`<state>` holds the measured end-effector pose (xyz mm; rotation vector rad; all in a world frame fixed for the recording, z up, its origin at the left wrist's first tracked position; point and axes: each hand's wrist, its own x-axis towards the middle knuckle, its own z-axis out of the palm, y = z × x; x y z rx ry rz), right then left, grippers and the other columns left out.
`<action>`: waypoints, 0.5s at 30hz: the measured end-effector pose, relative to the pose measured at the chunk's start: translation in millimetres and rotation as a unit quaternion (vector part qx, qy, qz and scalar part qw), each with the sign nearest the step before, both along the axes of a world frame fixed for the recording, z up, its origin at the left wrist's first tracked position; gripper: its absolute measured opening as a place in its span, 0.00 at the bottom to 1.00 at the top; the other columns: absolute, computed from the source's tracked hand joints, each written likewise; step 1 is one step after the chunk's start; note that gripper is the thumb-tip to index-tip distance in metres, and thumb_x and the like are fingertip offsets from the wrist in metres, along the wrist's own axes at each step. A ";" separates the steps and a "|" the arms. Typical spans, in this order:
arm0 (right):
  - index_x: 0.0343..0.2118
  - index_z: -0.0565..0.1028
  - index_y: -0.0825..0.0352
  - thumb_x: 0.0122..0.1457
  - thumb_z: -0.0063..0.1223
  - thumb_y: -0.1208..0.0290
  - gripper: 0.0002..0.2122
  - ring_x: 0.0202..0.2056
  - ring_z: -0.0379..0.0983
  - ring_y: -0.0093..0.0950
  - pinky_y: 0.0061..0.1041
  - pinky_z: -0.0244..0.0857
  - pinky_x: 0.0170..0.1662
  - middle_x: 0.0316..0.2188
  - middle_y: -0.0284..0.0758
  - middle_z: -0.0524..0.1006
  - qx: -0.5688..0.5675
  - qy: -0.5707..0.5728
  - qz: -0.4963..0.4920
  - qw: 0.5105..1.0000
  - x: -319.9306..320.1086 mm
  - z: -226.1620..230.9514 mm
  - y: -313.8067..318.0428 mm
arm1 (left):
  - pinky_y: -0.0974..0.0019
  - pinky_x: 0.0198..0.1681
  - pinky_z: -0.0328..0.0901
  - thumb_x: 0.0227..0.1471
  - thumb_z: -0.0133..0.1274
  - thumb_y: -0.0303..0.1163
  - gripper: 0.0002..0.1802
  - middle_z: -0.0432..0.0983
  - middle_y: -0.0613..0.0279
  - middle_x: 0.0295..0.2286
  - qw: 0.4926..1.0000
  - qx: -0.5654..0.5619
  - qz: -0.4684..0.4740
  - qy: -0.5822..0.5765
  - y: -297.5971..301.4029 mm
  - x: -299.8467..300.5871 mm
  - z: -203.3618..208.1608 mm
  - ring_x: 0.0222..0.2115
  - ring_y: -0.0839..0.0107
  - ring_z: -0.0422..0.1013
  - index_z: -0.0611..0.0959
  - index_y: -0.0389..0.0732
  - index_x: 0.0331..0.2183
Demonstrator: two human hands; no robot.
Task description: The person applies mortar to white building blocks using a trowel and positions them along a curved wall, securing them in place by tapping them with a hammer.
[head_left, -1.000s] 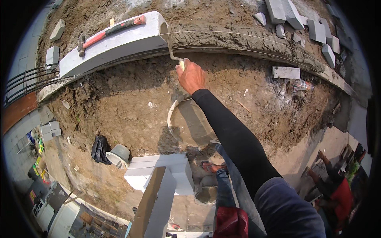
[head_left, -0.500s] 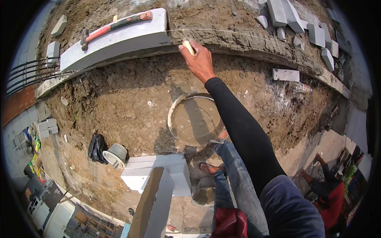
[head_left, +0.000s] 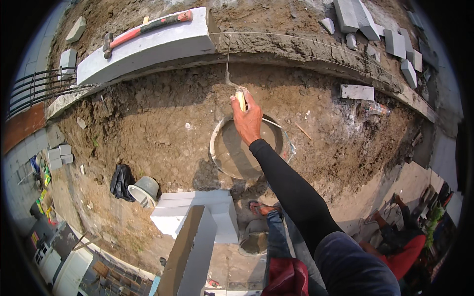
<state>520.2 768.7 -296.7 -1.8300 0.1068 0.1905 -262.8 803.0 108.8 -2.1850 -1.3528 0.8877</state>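
My right hand [head_left: 248, 116] is closed around the pale yellow handle of a trowel [head_left: 228, 69]. The trowel's thin blade, seen nearly edge-on, points away from me toward the mortar-covered footing [head_left: 296, 55]. Below the hand stands a round tub [head_left: 213, 148] with wet grey mortar in it. A long white block [head_left: 148, 47] lies on the footing at the far left, and a hammer [head_left: 148, 30] with a red and black handle rests on top. Close to me at the bottom is a block [head_left: 197, 256] with mortar spread on one face; whatever supports it is hidden. My left hand does not show.
A string [head_left: 296, 37] runs along the footing. Stacked white blocks [head_left: 224, 217], a tipped bucket [head_left: 146, 188] and a black bag [head_left: 121, 182] are nearer me. Loose blocks [head_left: 395, 43] lie at the far right. Rebar [head_left: 39, 89] sticks out at left. Another person in red [head_left: 407, 256] is at right.
My right hand has drawn back from the footing toward me, over the tub's far rim, with the trowel still held. Its blade now shows. The mortared block stays about where it was.
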 end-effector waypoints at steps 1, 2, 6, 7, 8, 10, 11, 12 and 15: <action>0.50 0.76 0.73 0.60 0.56 0.62 0.21 0.36 0.78 0.49 0.39 0.69 0.42 0.33 0.53 0.80 0.006 0.031 0.000 1.000 15.6 5.5 10.0 | 0.53 0.39 0.73 0.56 0.54 0.63 0.51 0.74 0.37 0.46 0.998 -0.007 0.058 0.014 -5.7 -2.1 3.1 0.38 0.49 0.75 0.64 0.29 0.62; 0.49 0.76 0.74 0.60 0.56 0.61 0.21 0.36 0.78 0.50 0.40 0.69 0.42 0.33 0.53 0.80 0.010 0.062 0.000 0.998 31.6 9.5 19.3 | 0.53 0.39 0.73 0.56 0.54 0.64 0.51 0.74 0.37 0.46 0.996 -0.007 0.090 -0.020 -8.8 3.5 3.7 0.38 0.48 0.75 0.63 0.29 0.62; 0.43 0.77 0.74 0.60 0.55 0.60 0.19 0.35 0.77 0.55 0.43 0.69 0.41 0.31 0.56 0.79 -0.043 0.012 -0.010 0.999 87.0 13.0 40.6 | 0.51 0.39 0.73 0.55 0.55 0.64 0.53 0.74 0.35 0.47 0.979 -0.019 0.101 -0.174 0.5 56.3 -12.6 0.38 0.46 0.76 0.62 0.29 0.63; 0.42 0.77 0.76 0.60 0.55 0.60 0.20 0.35 0.76 0.57 0.45 0.69 0.42 0.30 0.57 0.79 -0.055 -0.012 -0.017 0.998 86.3 4.4 38.5 | 0.51 0.39 0.73 0.55 0.55 0.64 0.53 0.74 0.35 0.47 0.974 -0.024 0.096 -0.204 2.2 76.1 -17.8 0.38 0.46 0.76 0.61 0.29 0.63; 0.43 0.77 0.77 0.59 0.55 0.60 0.21 0.36 0.76 0.57 0.45 0.69 0.43 0.32 0.58 0.79 -0.047 0.016 0.005 0.999 72.5 7.5 39.3 | 0.51 0.39 0.73 0.55 0.55 0.64 0.54 0.74 0.35 0.47 0.968 -0.019 0.095 -0.230 -0.8 92.9 -15.1 0.38 0.46 0.76 0.61 0.28 0.63; 0.48 0.76 0.80 0.59 0.56 0.60 0.24 0.40 0.78 0.54 0.43 0.70 0.46 0.36 0.59 0.79 -0.050 0.012 0.048 0.998 31.6 6.1 25.3 | 0.50 0.39 0.73 0.54 0.55 0.64 0.54 0.74 0.34 0.48 0.955 -0.014 0.085 -0.285 -7.0 126.5 -14.4 0.38 0.45 0.76 0.60 0.28 0.63; 0.51 0.74 0.80 0.58 0.57 0.59 0.27 0.42 0.79 0.51 0.40 0.70 0.47 0.39 0.59 0.79 -0.042 0.062 0.065 0.995 7.7 14.0 18.2 | 0.50 0.39 0.73 0.54 0.56 0.64 0.55 0.74 0.34 0.48 0.950 -0.007 0.079 -0.302 -11.7 140.2 -11.5 0.38 0.44 0.76 0.60 0.28 0.64; 0.51 0.74 0.80 0.58 0.57 0.59 0.27 0.42 0.79 0.50 0.39 0.70 0.47 0.39 0.59 0.80 -0.032 0.063 0.074 0.995 -2.5 19.8 8.4 | 0.50 0.39 0.74 0.54 0.56 0.64 0.55 0.74 0.33 0.48 0.949 -0.005 0.076 -0.307 -14.1 147.4 -10.0 0.38 0.44 0.76 0.60 0.28 0.64; 0.50 0.76 0.79 0.58 0.56 0.58 0.26 0.41 0.80 0.50 0.38 0.71 0.46 0.36 0.57 0.81 -0.031 0.063 0.057 0.996 3.2 26.0 -12.7 | 0.48 0.42 0.73 0.51 0.59 0.65 0.60 0.73 0.32 0.48 0.963 -0.013 0.098 -0.252 -8.1 111.9 -4.8 0.40 0.43 0.76 0.55 0.28 0.65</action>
